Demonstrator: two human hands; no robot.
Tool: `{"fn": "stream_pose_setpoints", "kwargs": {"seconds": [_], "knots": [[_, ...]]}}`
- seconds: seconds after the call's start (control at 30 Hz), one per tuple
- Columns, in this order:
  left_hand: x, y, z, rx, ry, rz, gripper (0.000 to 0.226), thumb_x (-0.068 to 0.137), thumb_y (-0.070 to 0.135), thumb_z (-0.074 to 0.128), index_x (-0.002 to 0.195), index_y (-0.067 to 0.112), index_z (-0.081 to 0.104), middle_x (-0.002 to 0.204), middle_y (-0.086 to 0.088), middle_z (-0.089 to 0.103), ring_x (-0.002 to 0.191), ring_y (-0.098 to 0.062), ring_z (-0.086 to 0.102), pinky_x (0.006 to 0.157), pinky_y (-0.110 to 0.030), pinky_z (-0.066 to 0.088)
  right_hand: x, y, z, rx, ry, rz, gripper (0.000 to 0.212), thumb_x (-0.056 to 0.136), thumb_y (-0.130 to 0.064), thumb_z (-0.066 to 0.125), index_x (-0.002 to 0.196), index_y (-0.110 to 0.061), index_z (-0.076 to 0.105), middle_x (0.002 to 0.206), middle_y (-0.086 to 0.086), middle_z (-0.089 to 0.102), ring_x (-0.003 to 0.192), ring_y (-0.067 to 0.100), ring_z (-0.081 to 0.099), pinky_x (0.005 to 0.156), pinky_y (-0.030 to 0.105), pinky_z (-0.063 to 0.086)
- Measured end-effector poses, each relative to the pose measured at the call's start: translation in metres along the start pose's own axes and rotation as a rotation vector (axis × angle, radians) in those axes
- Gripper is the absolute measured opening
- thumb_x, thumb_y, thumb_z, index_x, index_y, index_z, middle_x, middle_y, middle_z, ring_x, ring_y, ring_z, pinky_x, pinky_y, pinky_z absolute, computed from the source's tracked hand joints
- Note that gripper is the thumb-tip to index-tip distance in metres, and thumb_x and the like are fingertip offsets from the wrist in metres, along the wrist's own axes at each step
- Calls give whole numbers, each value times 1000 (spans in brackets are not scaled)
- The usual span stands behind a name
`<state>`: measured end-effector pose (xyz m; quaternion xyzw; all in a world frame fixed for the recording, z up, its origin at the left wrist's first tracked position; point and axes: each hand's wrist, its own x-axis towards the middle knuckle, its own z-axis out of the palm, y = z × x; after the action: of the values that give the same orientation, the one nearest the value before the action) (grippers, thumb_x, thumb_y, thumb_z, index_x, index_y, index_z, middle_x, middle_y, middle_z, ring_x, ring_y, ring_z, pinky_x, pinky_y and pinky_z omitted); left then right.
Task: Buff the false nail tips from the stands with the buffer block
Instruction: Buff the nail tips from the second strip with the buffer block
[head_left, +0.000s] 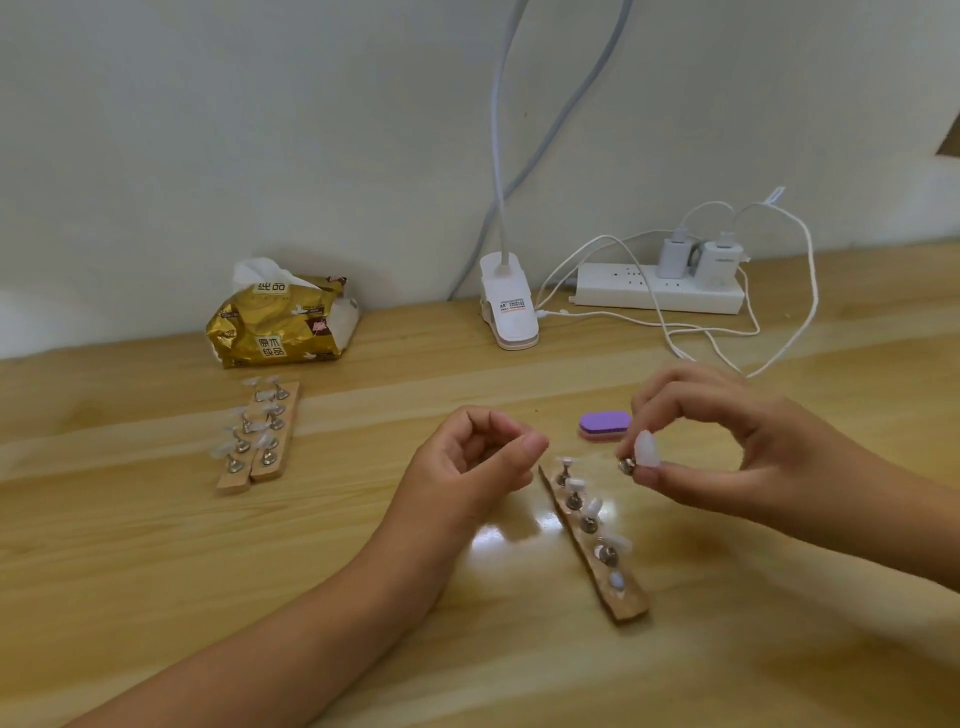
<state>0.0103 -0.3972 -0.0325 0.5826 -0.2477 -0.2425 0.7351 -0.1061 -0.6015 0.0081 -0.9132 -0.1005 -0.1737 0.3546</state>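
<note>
1. At 3 o'clock of desk (208, 571) centre, head view: right hand (727, 447) is raised and pinches one tip (647, 449), on its metal peg, between thumb and fingers. The tip is off the stand, in the air.
2. Left hand (478, 460) is at 9 o'clock of the tip, apart from it. Its fingers are curled in and its thumb points toward the tip. Nothing seen in it.
3. Buffer (605, 425) lies flat on the desk at 11 o'clock of the tip, just behind the right fingers. Neither hand touches it. Its long axis runs 9 to 3.
4. Key relation: the buffer is at 2 o'clock of the left hand and nearer the right one. The right hand is busy, so the free left hand looks the likelier one to fetch it.
5. Near stand (628, 605) sits below the hands, its axis running 11 to 5. Four tips remain on it, and the peg spot at its 5 o'clock end is bare.
6. Far stands (267, 473) lie at 9 o'clock, side by side, full of tips and untouched.
7. Tissue pack (283, 322), lamp clip (509, 306) and power strip (660, 291) sit along the 12 o'clock edge.
</note>
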Motion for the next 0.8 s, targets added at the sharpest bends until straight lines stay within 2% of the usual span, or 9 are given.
{"fn": "stream_pose_setpoints", "kwargs": {"seconds": [0.07,0.2,0.27,0.37,0.5,0.63,0.7,0.8], "knots": [[1,0,0,-5,-29,-4,16,68,33,80,77,32,67,89,4,69,81,-7,62,75,-20,52,-21,0,1,-26,-41,48,18,80,-48,68,87,-32,69,97,-16,63,104,13,57,88,14,39],[-2,2,2,46,-30,-10,10,72,32,76,76,32,67,85,4,67,79,-7,61,76,-21,52,-46,-4,15,6,-99,156,23,76,-54,69,88,-35,67,95,-10,62,98,15,55,83,23,42],[-4,4,3,73,-17,-15,9,71,32,74,71,30,66,78,3,64,74,-6,58,73,-21,50,-47,-5,25,7,-103,168,19,77,-53,76,87,-40,67,92,-10,60,92,14,54,76,20,42],[-5,5,4,88,-54,9,16,72,27,73,61,27,61,70,7,61,65,-3,54,65,-15,46,-46,-5,35,18,-69,176,12,79,-44,75,87,-46,66,89,-12,59,85,12,53,70,14,38],[-4,4,3,144,-79,16,30,77,29,66,54,17,52,71,4,58,71,-3,55,74,-21,42,-45,-8,36,28,-49,178,15,79,-41,79,86,-44,66,87,-12,58,83,9,52,70,11,37],[-4,3,3,137,-98,14,50,86,42,60,42,18,53,75,-3,59,75,-9,55,73,-16,45,-45,-13,42,28,-39,182,18,78,-40,81,86,-41,65,85,-13,57,83,5,51,70,10,36],[-4,3,4,105,-86,9,60,91,49,52,40,19,54,73,-3,63,76,-8,60,72,-13,46,-46,-14,44,11,-33,183,19,77,-37,82,81,-39,63,84,-13,57,81,4,50,70,10,36],[-3,4,5,63,-51,4,64,91,49,37,37,18,51,70,0,65,73,-5,62,68,-11,46,-46,-15,47,-6,-10,201,20,75,-38,81,76,-37,61,81,-14,56,76,3,50,68,11,35]]}}
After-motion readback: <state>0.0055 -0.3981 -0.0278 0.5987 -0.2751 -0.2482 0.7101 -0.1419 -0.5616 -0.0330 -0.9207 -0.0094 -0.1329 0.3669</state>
